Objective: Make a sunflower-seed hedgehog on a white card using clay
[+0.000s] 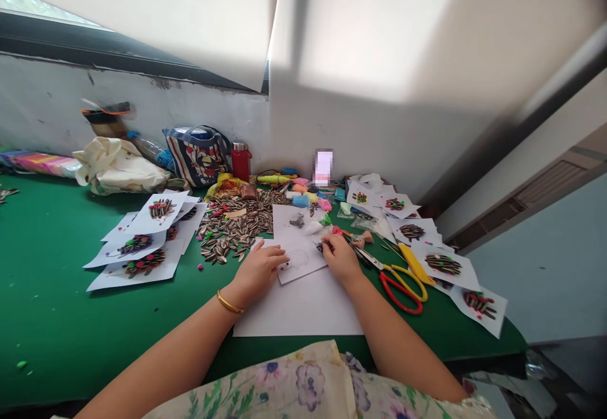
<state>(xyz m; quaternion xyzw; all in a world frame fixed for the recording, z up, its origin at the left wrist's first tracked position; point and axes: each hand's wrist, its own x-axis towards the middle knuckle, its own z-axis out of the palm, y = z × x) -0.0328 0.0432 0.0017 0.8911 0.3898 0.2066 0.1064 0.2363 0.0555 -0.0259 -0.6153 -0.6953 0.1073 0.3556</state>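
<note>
My left hand [258,272] lies flat with fingers stretched out, its fingertips on the left edge of a small white card [303,272]. The card bears a dotted outline drawing [298,258] of a rounded animal, with a small dark spot by my fingertips. At the card's right side my right hand [339,258] has its fingers pinched together. A small dark bit shows at those fingertips, too small to name. Beneath the card is a larger white sheet [303,311]. Just above it, another white sheet [287,217] carries a small grey lump [297,220] and a clear plastic bag.
Striped sunflower seeds [237,226] are heaped left of the sheets. Seed-decorated cards lie in a left stack [152,267] and along the right edge [446,264]. Scissors [403,283] with red and yellow handles rest by my right wrist. Coloured clay packs [301,201] and a red bottle [241,161] stand behind.
</note>
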